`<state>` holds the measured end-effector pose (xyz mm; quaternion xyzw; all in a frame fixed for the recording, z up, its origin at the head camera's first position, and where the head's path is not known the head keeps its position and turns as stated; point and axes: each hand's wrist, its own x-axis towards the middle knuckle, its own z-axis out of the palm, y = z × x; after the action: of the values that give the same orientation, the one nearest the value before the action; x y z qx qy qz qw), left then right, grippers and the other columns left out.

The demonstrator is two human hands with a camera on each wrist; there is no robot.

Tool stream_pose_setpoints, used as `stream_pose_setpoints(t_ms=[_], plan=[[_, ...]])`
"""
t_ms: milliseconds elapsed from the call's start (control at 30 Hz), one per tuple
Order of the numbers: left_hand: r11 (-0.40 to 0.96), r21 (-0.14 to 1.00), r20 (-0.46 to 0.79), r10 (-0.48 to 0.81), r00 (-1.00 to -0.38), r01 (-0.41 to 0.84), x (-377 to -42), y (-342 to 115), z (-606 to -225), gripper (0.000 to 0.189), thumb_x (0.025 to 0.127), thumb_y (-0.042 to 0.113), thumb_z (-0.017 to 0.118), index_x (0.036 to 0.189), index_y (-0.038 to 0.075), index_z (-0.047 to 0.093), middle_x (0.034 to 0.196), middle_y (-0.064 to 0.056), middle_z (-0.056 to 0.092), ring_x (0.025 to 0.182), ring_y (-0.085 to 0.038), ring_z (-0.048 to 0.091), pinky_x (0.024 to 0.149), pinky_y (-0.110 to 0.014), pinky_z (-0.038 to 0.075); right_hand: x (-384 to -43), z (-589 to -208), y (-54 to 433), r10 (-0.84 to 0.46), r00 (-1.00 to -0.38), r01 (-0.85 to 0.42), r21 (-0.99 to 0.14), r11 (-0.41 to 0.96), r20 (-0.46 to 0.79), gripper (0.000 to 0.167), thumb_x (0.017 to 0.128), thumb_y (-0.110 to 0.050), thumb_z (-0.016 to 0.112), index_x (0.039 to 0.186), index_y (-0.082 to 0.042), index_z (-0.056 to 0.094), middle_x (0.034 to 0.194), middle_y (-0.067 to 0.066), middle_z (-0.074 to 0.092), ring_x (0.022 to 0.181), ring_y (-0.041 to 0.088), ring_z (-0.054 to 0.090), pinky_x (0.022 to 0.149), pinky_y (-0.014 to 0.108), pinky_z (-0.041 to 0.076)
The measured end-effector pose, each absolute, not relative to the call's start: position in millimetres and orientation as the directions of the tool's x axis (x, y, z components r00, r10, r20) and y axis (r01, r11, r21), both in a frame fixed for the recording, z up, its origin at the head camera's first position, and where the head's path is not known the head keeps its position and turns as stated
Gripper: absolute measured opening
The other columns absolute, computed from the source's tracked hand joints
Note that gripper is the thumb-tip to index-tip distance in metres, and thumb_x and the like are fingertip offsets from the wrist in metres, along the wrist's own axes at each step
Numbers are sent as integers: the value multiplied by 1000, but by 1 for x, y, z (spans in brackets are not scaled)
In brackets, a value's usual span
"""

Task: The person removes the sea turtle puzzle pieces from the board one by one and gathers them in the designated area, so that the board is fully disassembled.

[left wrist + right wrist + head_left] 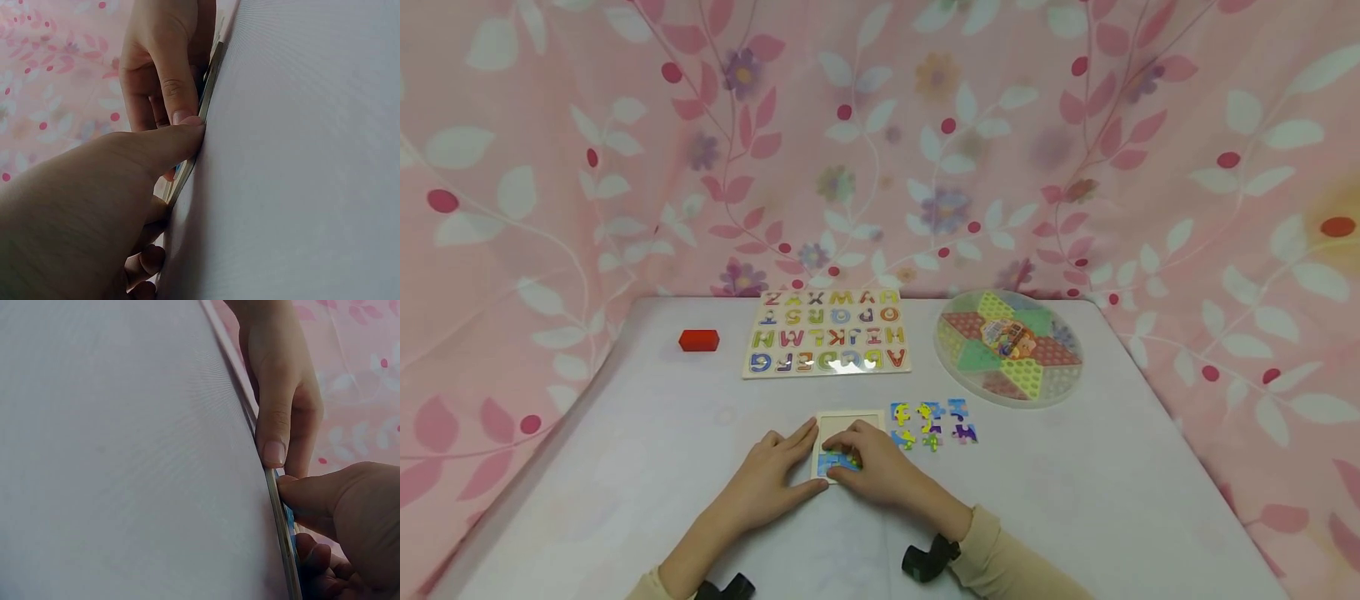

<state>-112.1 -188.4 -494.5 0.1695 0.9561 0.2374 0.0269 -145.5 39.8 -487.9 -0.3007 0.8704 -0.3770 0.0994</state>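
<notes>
A small wooden puzzle tray (848,413) lies on the table, with blue puzzle pieces (829,465) along its near side. Its far part shows bare wood. My left hand (766,477) rests at the tray's left side, index finger and thumb stretched out along the edge. Curled over the tray, my right hand (880,467) holds a puzzle piece low between thumb and fingers; the hand hides most of it. In the right wrist view, the right thumb (306,492) touches blue at the tray's edge. Several loose puzzle pieces (931,443) lie just right of the tray.
An alphabet board (827,327) lies behind the tray. Back right is a round Chinese checkers board (992,363) under clear plastic. A red block (698,340) sits at the back left. Floral pink cloth (880,167) hangs behind the white table (647,417).
</notes>
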Motion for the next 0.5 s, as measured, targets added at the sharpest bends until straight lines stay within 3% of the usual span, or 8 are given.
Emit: stream_pose_setpoints(t_ms=[500], plan=[[826, 471, 28, 337, -941, 310, -112, -188, -493, 86, 90, 60, 78, 158, 14, 52, 165, 8, 47, 96, -9, 45, 77, -29, 40, -147, -488, 38, -612, -788, -461, -714, 526, 58, 31, 95, -21, 81, 125, -14, 74, 93, -9, 58, 80, 2, 47, 72, 20, 40]])
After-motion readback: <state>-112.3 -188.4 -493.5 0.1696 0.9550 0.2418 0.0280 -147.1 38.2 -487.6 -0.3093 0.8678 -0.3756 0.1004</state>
